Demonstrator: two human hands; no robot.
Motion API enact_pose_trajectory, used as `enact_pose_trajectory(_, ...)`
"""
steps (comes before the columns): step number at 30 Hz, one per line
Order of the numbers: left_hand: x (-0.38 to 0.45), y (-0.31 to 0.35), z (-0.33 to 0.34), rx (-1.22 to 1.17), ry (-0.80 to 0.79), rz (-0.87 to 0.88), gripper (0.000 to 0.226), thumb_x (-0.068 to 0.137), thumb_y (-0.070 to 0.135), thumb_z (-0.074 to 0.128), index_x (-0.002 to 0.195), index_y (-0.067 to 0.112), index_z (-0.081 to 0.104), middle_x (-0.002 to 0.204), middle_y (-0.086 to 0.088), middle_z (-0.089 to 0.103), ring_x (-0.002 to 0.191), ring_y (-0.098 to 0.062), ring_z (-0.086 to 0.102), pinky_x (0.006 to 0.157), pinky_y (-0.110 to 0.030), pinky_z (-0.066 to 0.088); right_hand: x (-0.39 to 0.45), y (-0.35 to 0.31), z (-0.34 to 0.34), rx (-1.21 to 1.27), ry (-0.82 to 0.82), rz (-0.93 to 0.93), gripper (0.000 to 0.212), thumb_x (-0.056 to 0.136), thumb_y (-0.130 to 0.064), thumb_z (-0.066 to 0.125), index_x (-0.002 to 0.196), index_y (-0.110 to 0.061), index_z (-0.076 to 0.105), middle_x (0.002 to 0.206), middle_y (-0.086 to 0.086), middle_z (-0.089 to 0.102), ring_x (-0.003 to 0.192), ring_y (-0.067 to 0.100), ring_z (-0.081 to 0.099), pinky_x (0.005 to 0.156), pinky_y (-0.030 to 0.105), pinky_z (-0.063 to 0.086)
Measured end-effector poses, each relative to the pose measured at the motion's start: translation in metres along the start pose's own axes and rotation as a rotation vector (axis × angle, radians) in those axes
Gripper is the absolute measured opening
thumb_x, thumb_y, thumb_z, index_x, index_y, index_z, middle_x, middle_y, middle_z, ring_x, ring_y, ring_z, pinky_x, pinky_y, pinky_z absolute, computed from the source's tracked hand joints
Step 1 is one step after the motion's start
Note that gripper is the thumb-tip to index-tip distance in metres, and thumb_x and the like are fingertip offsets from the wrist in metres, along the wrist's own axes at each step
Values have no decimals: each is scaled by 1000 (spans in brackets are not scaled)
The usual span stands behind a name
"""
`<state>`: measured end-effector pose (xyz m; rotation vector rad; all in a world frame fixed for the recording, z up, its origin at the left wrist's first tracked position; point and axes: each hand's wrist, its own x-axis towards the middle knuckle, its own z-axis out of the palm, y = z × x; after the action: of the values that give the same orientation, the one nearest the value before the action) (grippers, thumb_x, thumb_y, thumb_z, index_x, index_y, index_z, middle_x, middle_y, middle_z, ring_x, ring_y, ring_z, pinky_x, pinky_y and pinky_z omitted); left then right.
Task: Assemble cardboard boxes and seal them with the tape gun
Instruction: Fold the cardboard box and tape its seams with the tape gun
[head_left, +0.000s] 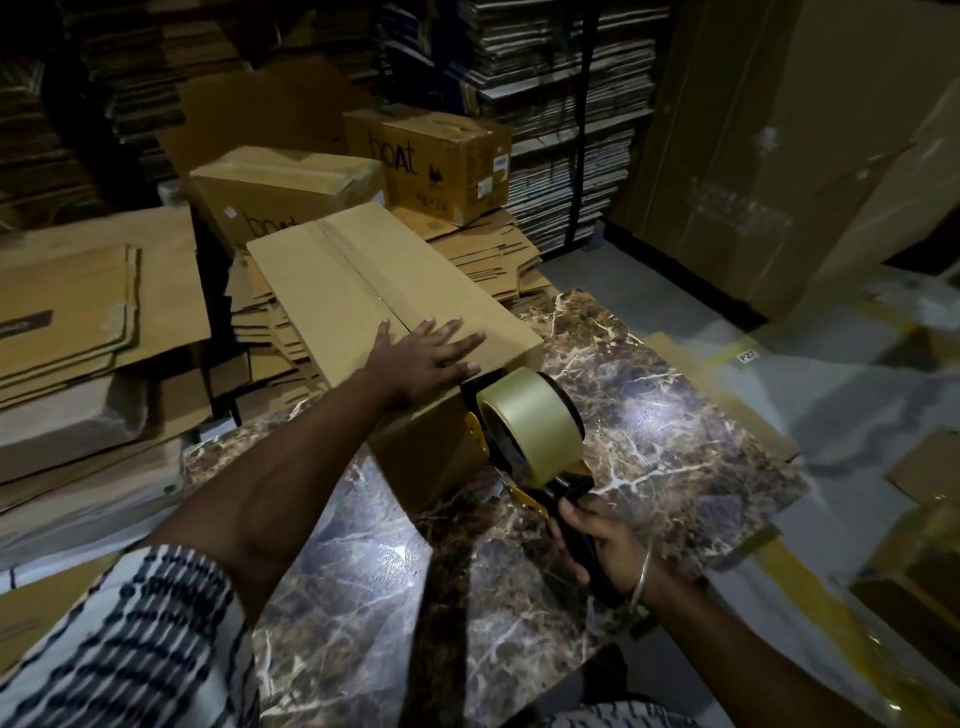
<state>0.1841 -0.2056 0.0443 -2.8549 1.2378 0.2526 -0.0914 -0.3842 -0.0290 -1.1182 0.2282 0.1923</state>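
Dim storeroom light falls on the brown marble-patterned surface (649, 415) in front of you, with glare spots on its veined top. Behind it, along the back wall, rise tall stacks of flattened cardboard (561, 104), and a large brown panel (779, 130) stands upright at the right. The grey floor (857, 395) to the right carries yellow line markings and a small white label.

On the far-left part of the surface lies the long cardboard box (363, 291) you are working on, its top flaps folded shut so that they meet in a seam running lengthwise. Its far end reaches past the surface's edge over a heap of flat carton blanks (483, 254). What is inside the box cannot be seen.

Your left hand (421, 358) lies flat on the near end of the box top, fingers straight and spread apart, pressing across the seam. Your right hand (597, 540) has its fingers wrapped round the black handle of the tape gun (524, 431), a thin bangle at the wrist. The gun's head touches the near end face of the box just below the top edge, and its roll of tan tape stands upright beside your left fingertips.

Beyond the box sit two closed cartons printed "boat": one (280, 192) just behind it, the other (441, 156) further back and to the right. More flattened sheets (88, 312) are piled to the left of the surface.
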Motion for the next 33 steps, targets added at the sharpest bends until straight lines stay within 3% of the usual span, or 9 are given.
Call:
enact_pose_trajectory(8, -1, 2, 1, 4, 5, -9, 61, 88, 81, 0, 146, 65, -11, 166, 14, -5, 154, -24, 1, 112, -73, -7, -6, 1, -3, 27, -53, -44, 61, 61, -55, 88, 64, -3, 56, 69, 17, 39, 31, 16, 34, 32, 18, 28)
enact_pose_trajectory(12, -1, 3, 1, 18, 14, -6, 61, 90, 79, 2, 148, 62, -7, 166, 13, -1, 154, -22, 5, 112, -71, -7, -12, 1, -7, -13, -24, 1, 73, 57, -61, 88, 69, 1, 52, 65, 14, 40, 30, 15, 36, 34, 17, 28)
enact_pose_trajectory(15, -4, 7, -3, 64, 132, 89, 57, 98, 67, 10, 153, 52, 12, 165, 9, 19, 152, -20, 18, 117, -65, 6, -10, 3, -9, -32, 6, 18, 75, 53, -62, 89, 70, 0, 51, 61, 12, 41, 31, 15, 37, 34, 17, 27)
enact_pose_trajectory(17, -5, 12, -6, 89, 275, 311, 53, 102, 55, 21, 150, 40, 37, 157, 5, 40, 143, -20, 37, 113, -54, 29, -6, 4, -8, -71, 21, 18, 76, 51, -64, 88, 71, -1, 51, 59, 11, 42, 31, 14, 36, 34, 17, 26)
enact_pose_trajectory(19, -4, 13, -6, 57, 324, 511, 41, 104, 44, 36, 136, 32, 59, 150, -1, 48, 134, -22, 46, 102, -46, 43, -3, 7, -8, -74, 39, 18, 79, 49, -65, 89, 73, -1, 51, 60, 12, 43, 34, 13, 37, 33, 18, 28)
enact_pose_trajectory(23, 2, 15, -3, 77, 223, 516, 41, 101, 46, 36, 130, 34, 63, 159, -2, 34, 143, -25, 35, 105, -49, 41, -1, 11, -12, -23, 53, 42, 83, 43, -63, 93, 79, -2, 50, 59, 10, 45, 40, 12, 41, 34, 18, 30)
enact_pose_trajectory(26, 6, 20, -6, 184, 109, 464, 55, 94, 52, 26, 141, 39, 51, 166, 3, 17, 152, -25, 17, 112, -57, 30, 0, 12, -14, 8, 51, 75, 85, 37, -61, 95, 78, -2, 49, 58, 6, 47, 37, 11, 42, 34, 17, 30)
enact_pose_trajectory(28, 8, 24, -6, 162, 57, 455, 61, 90, 54, 22, 141, 38, 52, 167, 6, 10, 154, -22, 8, 116, -60, 21, 1, 13, -14, 32, 76, 82, 88, 33, -60, 96, 77, -1, 49, 58, 7, 48, 36, 11, 43, 34, 17, 32)
enact_pose_trajectory(33, 14, 20, 1, 5, -6, 460, 48, 93, 32, 46, 141, 35, 54, 167, 13, 2, 154, -15, -6, 118, -64, 9, 8, 11, -15, 7, 136, 87, 92, 23, -64, 96, 74, 1, 54, 60, 7, 54, 38, 10, 49, 35, 19, 36)
